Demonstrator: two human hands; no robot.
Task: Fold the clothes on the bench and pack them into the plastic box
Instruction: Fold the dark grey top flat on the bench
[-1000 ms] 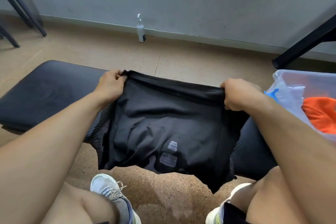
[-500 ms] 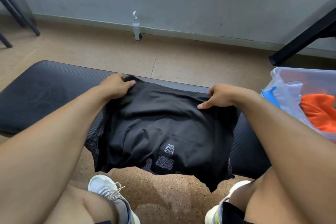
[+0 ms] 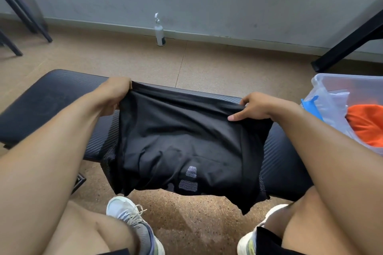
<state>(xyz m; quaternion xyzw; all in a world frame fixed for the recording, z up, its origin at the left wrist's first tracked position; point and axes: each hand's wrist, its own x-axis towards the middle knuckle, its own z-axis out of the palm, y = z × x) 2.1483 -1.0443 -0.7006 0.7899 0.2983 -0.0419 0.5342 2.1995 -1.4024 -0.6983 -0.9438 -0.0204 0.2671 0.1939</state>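
A black garment (image 3: 180,141) is spread across the dark bench (image 3: 47,97), its near edge hanging over the front of the seat above the floor (image 3: 186,219). Its far left corner is gripped by the left hand (image 3: 113,94), the fingers curled shut around the cloth. Its far right corner is held by the right hand (image 3: 256,107), the fingers bunched on the edge and the thumb laid flat on top of the fabric. Two pale mesh patches are seen near the garment's lower hem. At the right, a clear plastic box (image 3: 323,83) is placed beside the bench; an orange garment (image 3: 366,124) and some white cloth lie inside it, and a blue piece (image 3: 310,107) is seen at its near wall. A white bottle (image 3: 160,33) is stood on the floor against the wall (image 3: 207,0). Two shoes (image 3: 132,225) are seen below, one on each side of the hanging hem. Black furniture legs are visible at the far left and far right.
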